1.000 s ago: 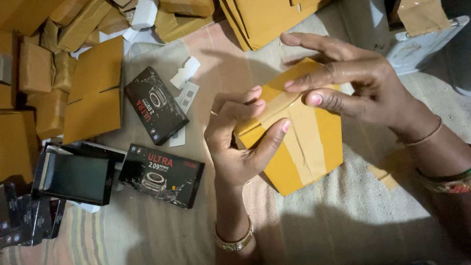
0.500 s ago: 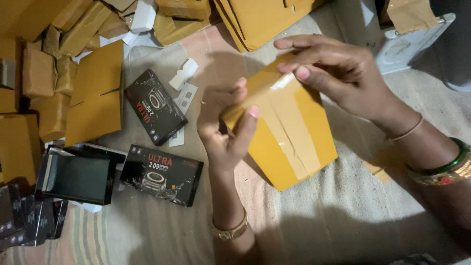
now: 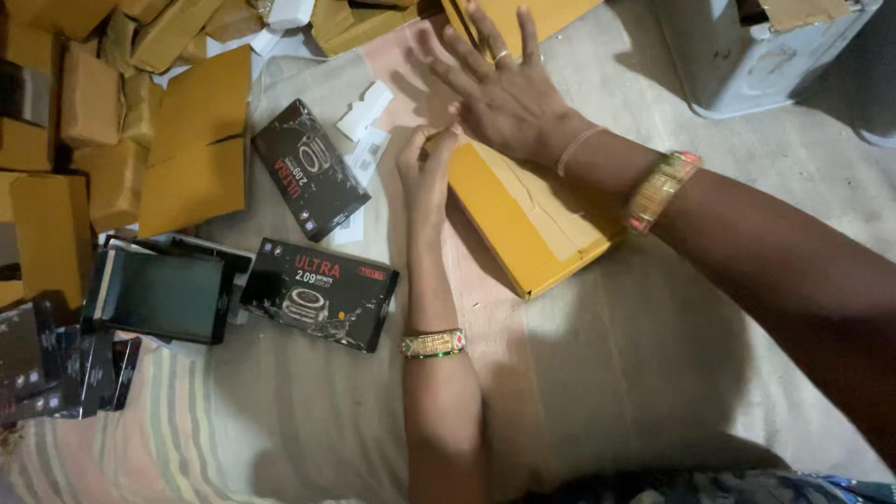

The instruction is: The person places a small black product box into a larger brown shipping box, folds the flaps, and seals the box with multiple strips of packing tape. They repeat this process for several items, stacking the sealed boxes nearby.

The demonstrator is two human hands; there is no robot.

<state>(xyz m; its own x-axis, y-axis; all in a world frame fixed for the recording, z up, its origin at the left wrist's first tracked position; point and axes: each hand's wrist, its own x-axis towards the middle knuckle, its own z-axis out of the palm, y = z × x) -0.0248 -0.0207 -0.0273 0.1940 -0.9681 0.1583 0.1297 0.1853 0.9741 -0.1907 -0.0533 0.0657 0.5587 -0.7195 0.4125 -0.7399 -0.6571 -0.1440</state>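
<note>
Far left of the frame: a heap of small brown cardboard boxes [image 3: 89,103], with a flattened yellow-brown carton [image 3: 196,140] lying beside them. Lower left: a dark open box [image 3: 159,294] and a stack of dark sleeves at the frame edge. Left of centre: two black product boxes, one tilted [image 3: 311,170] above, one lying flat [image 3: 320,292] below, with small white paper slips [image 3: 366,112] near the upper one. All of it rests on a pale cloth [image 3: 653,373] spread over the floor.

Centre: my left hand [image 3: 427,173], fingers together and pointing up the frame, presses against the left edge of the yellow taped parcel [image 3: 527,219]; it steadies rather than clasps. A gold bangle sits on that wrist.

Right of centre: the parcel lies flat on the cloth, directly right of my left hand and beneath my right wrist. My right hand [image 3: 504,98], fingers spread wide and holding nothing, lies flat at the parcel's upper corner.

Upper right: a grey bin [image 3: 747,56].
</note>
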